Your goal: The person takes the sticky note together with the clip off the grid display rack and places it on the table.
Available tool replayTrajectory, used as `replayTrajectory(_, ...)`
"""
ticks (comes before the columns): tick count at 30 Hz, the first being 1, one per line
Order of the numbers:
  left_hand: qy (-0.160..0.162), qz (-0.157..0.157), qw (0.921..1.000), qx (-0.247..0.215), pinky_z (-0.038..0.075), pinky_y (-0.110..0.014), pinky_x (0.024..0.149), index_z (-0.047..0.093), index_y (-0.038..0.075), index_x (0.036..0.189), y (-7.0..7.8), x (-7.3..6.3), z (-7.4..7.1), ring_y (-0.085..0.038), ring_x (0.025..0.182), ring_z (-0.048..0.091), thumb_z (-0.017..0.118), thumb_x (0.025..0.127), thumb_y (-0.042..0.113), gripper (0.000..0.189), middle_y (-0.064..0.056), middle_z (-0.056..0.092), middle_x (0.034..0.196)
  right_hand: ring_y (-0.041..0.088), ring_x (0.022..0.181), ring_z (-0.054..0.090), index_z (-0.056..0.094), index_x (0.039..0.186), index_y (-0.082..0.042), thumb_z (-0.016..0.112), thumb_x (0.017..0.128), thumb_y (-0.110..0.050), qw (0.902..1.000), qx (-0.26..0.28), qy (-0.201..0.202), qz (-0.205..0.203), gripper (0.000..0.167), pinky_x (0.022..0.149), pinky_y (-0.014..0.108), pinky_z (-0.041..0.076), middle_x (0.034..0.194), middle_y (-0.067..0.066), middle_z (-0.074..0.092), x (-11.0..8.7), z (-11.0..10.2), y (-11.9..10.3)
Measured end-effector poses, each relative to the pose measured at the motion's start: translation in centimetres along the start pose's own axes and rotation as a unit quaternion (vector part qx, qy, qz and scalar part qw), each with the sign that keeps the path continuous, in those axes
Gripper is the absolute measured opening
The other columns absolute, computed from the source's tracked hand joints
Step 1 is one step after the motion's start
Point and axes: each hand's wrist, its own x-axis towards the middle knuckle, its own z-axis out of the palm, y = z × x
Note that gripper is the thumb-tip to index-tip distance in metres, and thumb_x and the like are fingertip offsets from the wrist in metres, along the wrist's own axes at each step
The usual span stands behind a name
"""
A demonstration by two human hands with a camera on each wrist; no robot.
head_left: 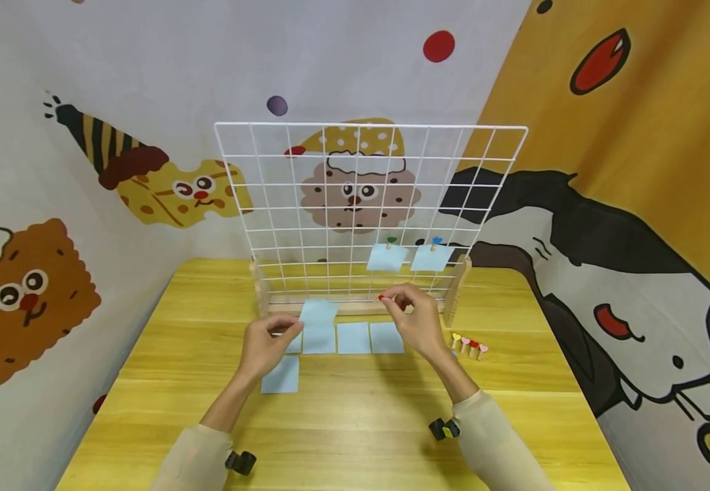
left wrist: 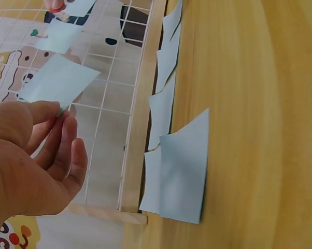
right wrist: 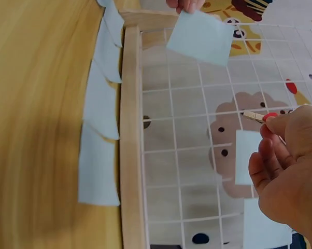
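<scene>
My left hand (head_left: 264,346) pinches a light blue paper note (left wrist: 62,80) by one edge, in front of the grid's lower left part. Between thumb and finger of my right hand (head_left: 417,322) is a small wooden clothespin (right wrist: 253,116) with a red top, its free end pointing toward the held note. A white wire grid (head_left: 367,125) stands upright in a wooden base (head_left: 345,309). Two blue notes hang low on its right side, one (head_left: 387,258) under a green-topped clothespin (head_left: 391,241), the other (head_left: 431,259) under a blue-topped one (head_left: 437,241).
Several blue notes (head_left: 352,339) lie in a row before the base, with another note (head_left: 280,376) nearer at the left. To the right, several clothespins (head_left: 474,346) with pink, red and yellow tops lie on the wooden table (head_left: 355,436). A printed curtain (head_left: 164,54) hangs behind.
</scene>
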Motion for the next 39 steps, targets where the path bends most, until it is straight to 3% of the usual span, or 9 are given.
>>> replayTrajectory(5,-0.009,-0.024,0.9996,-0.013,0.064,-0.016,0.083,0.088,0.007,0.110,-0.3,-0.9,-0.1,-0.002,0.094,0.076,0.087,0.102,0.016,0.012,-0.015,0.087,0.111,0.014,0.071,0.061,0.084,0.104,-0.009,0.084,0.100,0.000,0.9997,0.004,0.008,0.022,0.009,0.067,0.023,0.051,0.083,0.007,0.076,-1.3,-0.7,1.0)
replayTrajectory(11,-0.017,-0.046,0.9988,-0.010,0.064,-0.016,0.082,0.088,0.007,0.109,-0.5,-1.8,-0.3,0.001,0.090,0.075,0.087,0.101,0.016,0.011,-0.014,0.087,0.107,0.014,0.071,0.060,0.083,0.103,-0.007,0.082,0.101,0.001,0.9986,0.008,0.021,0.048,0.008,0.065,0.020,0.050,0.085,0.009,0.077,-2.9,-1.8,2.3)
replayTrajectory(24,-0.015,-0.049,0.9986,0.009,0.062,-0.016,0.078,0.090,0.010,0.105,-1.2,-3.5,-0.9,-0.003,0.089,0.073,0.089,0.099,0.017,0.009,-0.010,0.087,0.101,0.009,0.070,0.062,0.082,0.105,-0.003,0.081,0.101,0.002,0.9919,-0.022,0.043,0.117,0.006,0.061,0.018,0.049,0.092,0.018,0.080,-7.4,-5.6,5.7)
replayTrajectory(30,-0.020,-0.062,0.9978,0.010,0.061,-0.017,0.079,0.089,0.010,0.106,-1.4,-4.3,-1.1,-0.004,0.090,0.073,0.089,0.100,0.017,0.010,-0.010,0.087,0.102,0.012,0.068,0.067,0.083,0.109,-0.006,0.079,0.106,-0.005,0.9840,-0.044,0.044,0.167,0.005,0.055,0.019,0.048,0.095,0.023,0.081,-9.4,-8.3,7.2)
replayTrajectory(34,-0.019,-0.074,0.9970,0.016,0.060,-0.018,0.081,0.089,0.009,0.106,-1.5,-4.9,-1.2,-0.004,0.090,0.072,0.089,0.100,0.018,0.011,-0.009,0.087,0.102,0.010,0.076,0.069,0.083,0.108,-0.005,0.078,0.106,-0.006,0.9758,-0.069,0.057,0.200,0.005,0.060,0.018,0.051,0.099,0.023,0.082,-10.5,-10.1,8.0)
replayTrajectory(39,-0.018,-0.084,0.9961,0.023,0.059,-0.019,0.084,0.089,0.009,0.107,-1.6,-5.4,-1.3,-0.004,0.092,0.071,0.088,0.100,0.019,0.011,-0.009,0.087,0.103,0.017,0.080,0.074,0.083,0.110,-0.006,0.078,0.107,-0.008,0.9655,-0.089,0.057,0.238,0.007,0.063,0.018,0.054,0.101,0.023,0.083,-11.7,-11.8,8.9)
